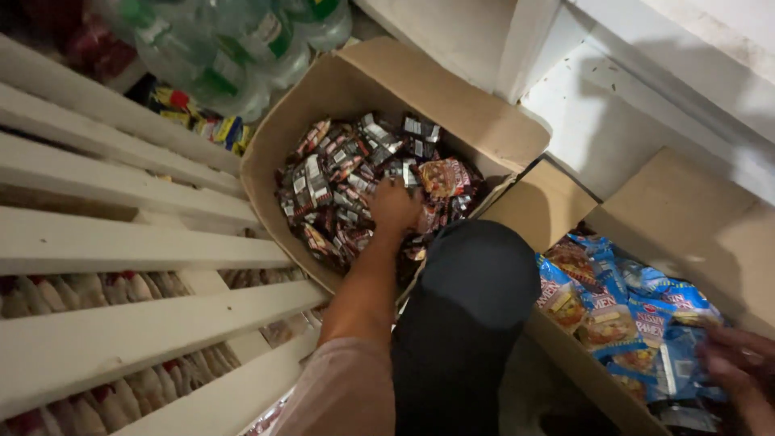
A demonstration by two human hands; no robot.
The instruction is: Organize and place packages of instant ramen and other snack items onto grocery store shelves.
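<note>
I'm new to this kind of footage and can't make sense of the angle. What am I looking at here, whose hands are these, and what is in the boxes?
There is one picture, taken by a camera worn on a person's head, looking down at their own arms and dark-clothed knee. No machine is involved, only bare hands. The left hand reaches into an open cardboard box and rests on a heap of small dark snack packets; whether it grips one cannot be told. The right hand touches blue noodle packets in a second cardboard box, partly cut off by the picture's edge. To the left stand white slatted shelves, with plastic bottles above.
</note>
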